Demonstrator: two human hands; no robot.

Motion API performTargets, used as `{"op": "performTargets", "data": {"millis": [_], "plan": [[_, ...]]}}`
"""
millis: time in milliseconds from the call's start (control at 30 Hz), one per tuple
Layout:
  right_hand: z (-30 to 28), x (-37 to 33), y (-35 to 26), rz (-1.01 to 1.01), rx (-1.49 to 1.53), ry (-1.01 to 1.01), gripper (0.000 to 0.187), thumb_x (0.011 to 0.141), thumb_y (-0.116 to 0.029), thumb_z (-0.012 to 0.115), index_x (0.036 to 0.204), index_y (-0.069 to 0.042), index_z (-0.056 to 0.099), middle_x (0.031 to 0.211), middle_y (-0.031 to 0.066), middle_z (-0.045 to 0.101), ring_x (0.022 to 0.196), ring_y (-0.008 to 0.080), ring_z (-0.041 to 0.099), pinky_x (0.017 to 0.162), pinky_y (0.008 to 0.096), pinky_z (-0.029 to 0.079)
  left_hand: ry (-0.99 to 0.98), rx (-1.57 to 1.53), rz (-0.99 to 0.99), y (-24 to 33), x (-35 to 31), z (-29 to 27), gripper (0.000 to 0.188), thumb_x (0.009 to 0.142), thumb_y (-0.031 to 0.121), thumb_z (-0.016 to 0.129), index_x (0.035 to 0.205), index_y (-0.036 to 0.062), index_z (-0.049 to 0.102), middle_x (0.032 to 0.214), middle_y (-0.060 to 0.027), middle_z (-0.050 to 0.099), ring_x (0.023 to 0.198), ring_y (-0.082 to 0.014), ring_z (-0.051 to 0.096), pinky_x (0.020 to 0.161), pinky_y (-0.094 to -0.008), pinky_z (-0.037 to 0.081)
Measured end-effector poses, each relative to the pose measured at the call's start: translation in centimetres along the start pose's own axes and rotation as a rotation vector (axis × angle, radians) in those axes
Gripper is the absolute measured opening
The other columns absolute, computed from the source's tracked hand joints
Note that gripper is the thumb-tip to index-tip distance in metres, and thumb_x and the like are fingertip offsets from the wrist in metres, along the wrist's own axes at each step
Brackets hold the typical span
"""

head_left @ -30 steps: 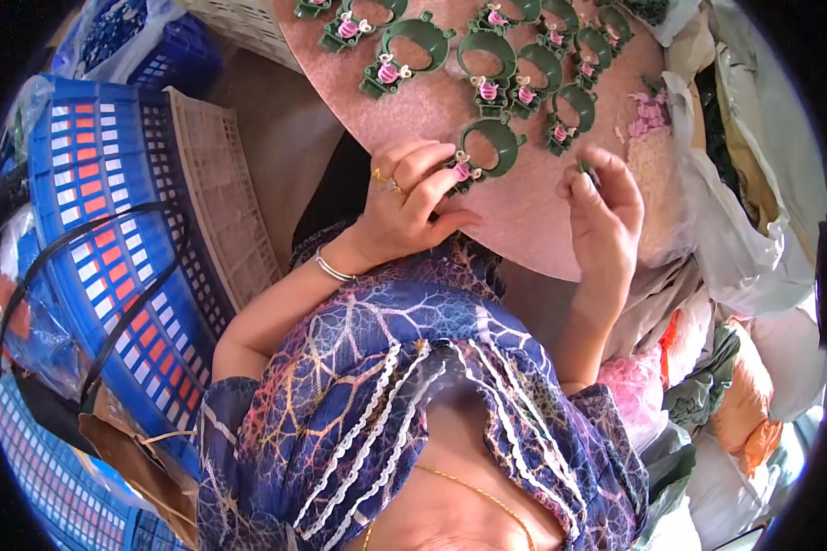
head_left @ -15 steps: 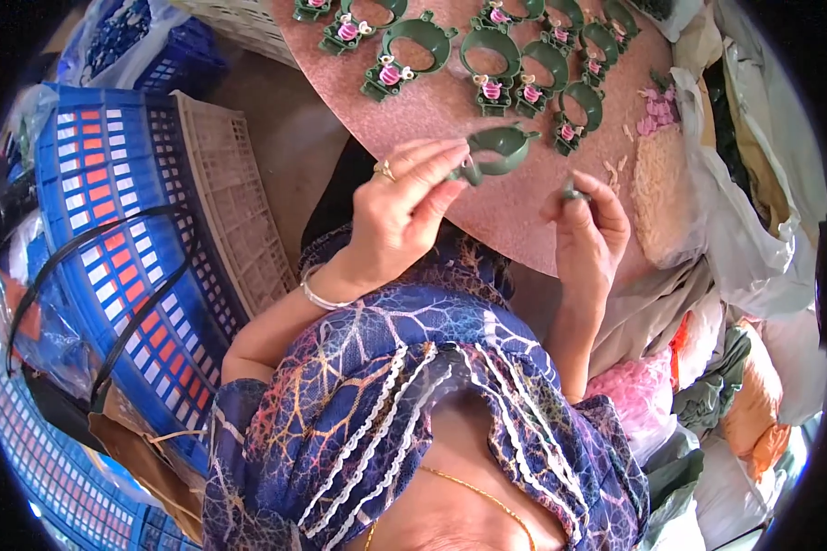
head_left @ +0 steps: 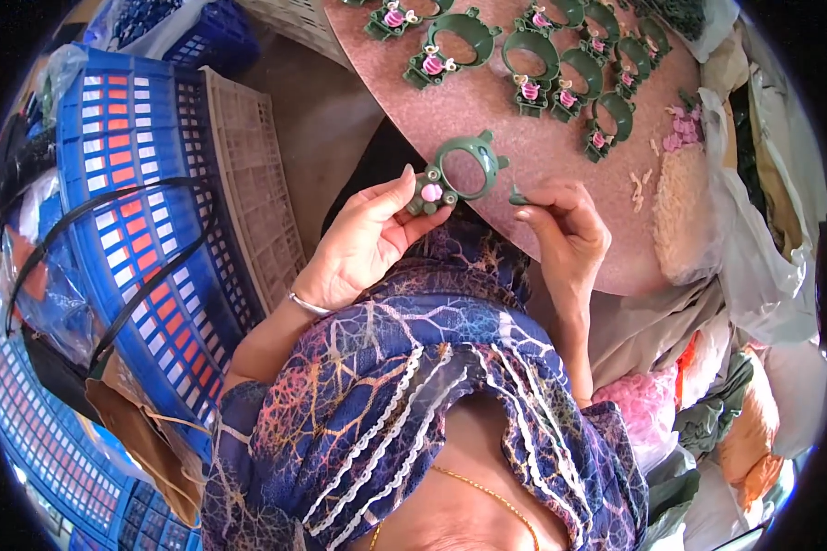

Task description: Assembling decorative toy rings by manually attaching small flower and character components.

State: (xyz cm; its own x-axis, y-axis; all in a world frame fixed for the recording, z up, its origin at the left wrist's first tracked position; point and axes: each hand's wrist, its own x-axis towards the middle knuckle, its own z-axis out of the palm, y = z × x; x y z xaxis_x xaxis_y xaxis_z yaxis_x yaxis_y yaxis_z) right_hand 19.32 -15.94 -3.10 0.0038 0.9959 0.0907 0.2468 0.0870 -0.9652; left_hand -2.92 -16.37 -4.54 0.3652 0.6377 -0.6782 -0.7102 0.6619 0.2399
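Observation:
My left hand is closed on a green plastic ring-shaped piece by its small lower end, where a pink part sits. Its round hoop points up and to the right, over the table's near edge. Between thumb and fingertips, my right hand pinches a small green plastic part, just right of the hoop and apart from it. Farther off on the pink round table lie several similar green pieces, each with a pink striped part and most with small cream bits.
At the table's right lie a heap of cream pieces, a few loose cream bits and a small pile of pink parts. Blue crates stand on my left. Filled plastic bags crowd my right.
My left hand has turned the green piece so its pink part and open hoop show. The right hand has come left, closer to it. The whole view has shifted slightly.

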Motion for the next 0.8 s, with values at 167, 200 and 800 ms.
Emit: {"op": "performTargets", "data": {"millis": [167,200,800], "plan": [[0.7,-0.1,-0.5,0.033,-0.025,-0.069,0.018,0.072,0.006,0.075,0.087,-0.001,0.066,0.083,0.0048,0.062,0.075,0.0119,0.059,0.065,0.0239,0.047,-0.019,-0.021,-0.041,-0.7,0.5,-1.6,0.033,0.098,0.027,0.054,0.110,-0.0041,0.058,0.112,-0.0120,0.062,0.108,-0.0229,0.060,0.101,-0.0358,0.048],[0.7,-0.2,-0.4,0.030,-0.024,-0.069,0.018,0.072,0.006,0.075,0.087,-0.001,0.066,0.083,0.0048,0.062,0.075,0.0119,0.059,0.065,0.0239,0.047,-0.029,-0.016,-0.047,-0.8,0.5,-1.7,0.033,0.097,0.027,0.054,0.109,-0.0042,0.058,0.112,-0.0120,0.062,0.108,-0.0228,0.059,0.102,-0.0361,0.048],[0.9,0.6,0.3,0.162,-0.205,-0.055,0.016,0.076,-0.006,0.076,0.089,-0.003,0.069,0.081,0.0065,0.067,0.068,0.0113,0.058,0.061,0.0253,0.046,-0.011,0.198,0.042,-1.6,1.7,0.3,0.033,0.095,0.030,0.058,0.101,-0.0023,0.060,0.096,-0.0101,0.064,0.087,-0.0201,0.066,0.084,-0.0361,0.058]]}}
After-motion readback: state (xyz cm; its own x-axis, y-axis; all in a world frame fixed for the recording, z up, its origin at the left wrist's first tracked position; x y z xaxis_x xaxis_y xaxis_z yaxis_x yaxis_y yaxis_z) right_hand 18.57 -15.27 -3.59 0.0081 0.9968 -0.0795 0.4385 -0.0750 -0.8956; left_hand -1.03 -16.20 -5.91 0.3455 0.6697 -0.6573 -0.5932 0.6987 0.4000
